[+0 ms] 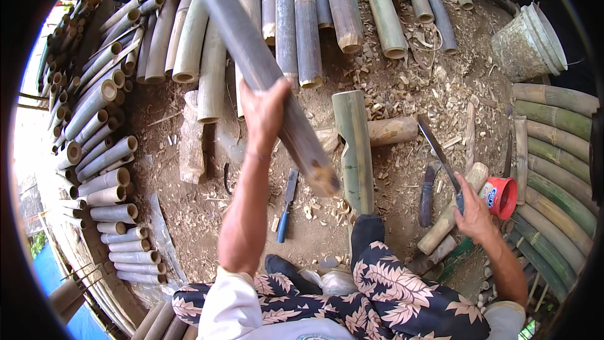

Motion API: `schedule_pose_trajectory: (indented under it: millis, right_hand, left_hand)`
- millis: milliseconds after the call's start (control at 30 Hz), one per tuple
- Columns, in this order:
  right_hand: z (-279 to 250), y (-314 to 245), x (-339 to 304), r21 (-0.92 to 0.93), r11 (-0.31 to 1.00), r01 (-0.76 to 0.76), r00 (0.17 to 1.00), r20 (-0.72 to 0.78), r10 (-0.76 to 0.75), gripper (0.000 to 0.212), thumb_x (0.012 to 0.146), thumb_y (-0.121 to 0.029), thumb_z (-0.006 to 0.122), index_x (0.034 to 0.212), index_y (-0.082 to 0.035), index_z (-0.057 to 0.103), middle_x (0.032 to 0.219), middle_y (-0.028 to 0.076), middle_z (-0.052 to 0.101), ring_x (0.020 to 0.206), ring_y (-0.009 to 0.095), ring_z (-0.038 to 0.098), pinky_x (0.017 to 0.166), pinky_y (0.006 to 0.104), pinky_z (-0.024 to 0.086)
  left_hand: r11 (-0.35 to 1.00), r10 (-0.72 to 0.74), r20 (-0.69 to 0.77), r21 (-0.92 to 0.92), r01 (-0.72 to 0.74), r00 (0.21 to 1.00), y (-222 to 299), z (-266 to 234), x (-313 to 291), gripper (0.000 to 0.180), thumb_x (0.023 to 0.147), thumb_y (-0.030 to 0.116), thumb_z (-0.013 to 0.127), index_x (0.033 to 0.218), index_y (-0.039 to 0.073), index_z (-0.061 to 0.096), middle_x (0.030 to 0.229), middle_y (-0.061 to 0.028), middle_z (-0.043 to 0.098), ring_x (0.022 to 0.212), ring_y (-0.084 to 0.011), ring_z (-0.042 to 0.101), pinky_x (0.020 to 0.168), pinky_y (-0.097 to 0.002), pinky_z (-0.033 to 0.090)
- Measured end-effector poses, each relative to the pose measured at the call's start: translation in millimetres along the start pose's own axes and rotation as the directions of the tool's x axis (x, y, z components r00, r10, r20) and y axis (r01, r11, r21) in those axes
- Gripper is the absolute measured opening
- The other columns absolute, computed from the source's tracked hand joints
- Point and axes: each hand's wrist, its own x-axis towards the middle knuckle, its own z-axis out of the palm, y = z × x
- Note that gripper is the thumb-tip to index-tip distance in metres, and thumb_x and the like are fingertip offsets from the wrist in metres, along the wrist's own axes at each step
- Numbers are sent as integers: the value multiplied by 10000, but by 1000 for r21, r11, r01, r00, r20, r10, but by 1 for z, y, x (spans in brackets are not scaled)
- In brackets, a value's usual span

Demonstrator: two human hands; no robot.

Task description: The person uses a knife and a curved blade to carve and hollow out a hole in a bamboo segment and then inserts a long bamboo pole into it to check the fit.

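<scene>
My left hand (pixel 264 110) is wrapped round a long dark bamboo pole (pixel 245 38), raised and slanting from the upper left down to the middle. Off to the right, my right hand (pixel 475 211) grips the dark handle of a long-bladed knife (pixel 439 151), its blade pointing up and away. Between my hands a green bamboo piece (pixel 357 157) with a notch in its side leans across a short log (pixel 393 131), its near end by my dark-covered foot (pixel 367 230). A chisel (pixel 287 204) with a blue handle lies on the ground below the pole.
A red tub (pixel 500 197) and a second dark-handled blade (pixel 428 194) lie near my right hand. Bamboo poles line the far side, with stacked bamboo (pixel 107 179) on the left and green bamboo (pixel 557 151) on the right. A dirty white bucket (pixel 528 42) lies tilted at far right. Wood chips cover the ground.
</scene>
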Motion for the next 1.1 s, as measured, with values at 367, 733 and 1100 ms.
schedule_pose_trajectory:
  millis: [367, 733, 1100]
  right_hand:
    - [43, -95, 53, 562, 821, -94, 938, -227, 263, 870, 821, -58, 707, 1516, -6, 187, 1112, 222, 565, 849, 267, 635, 779, 408, 555]
    - [123, 1, -22, 321, 919, -230, 707, -594, 384, 898, 846, -363, 700, 1506, 11, 219, 1483, 296, 316, 1370, 440, 322, 1138, 511, 281]
    - [241, 130, -78, 288, 808, -515, 691, -419, 589, 806, 786, -428, 731, 1361, 46, 423, 1270, 257, 557, 1137, 404, 560, 1007, 451, 427]
  left_hand:
    - [893, 221, 132, 372, -255, 966, -36, 24, 28, 810, 867, 500, 665, 1366, -91, 425, 1294, -319, 523, 1198, -374, 545, 985, -497, 483]
    - [818, -424, 329, -259, 513, 844, 6, -15, -178, 337, 828, 76, 690, 1103, 36, 497, 819, -77, 628, 593, -141, 616, 521, -279, 553]
    - [919, -288, 102, -251, 305, 952, -27, -98, -177, 380, 811, 232, 812, 1004, -24, 607, 818, -114, 671, 616, -182, 636, 546, -307, 531]
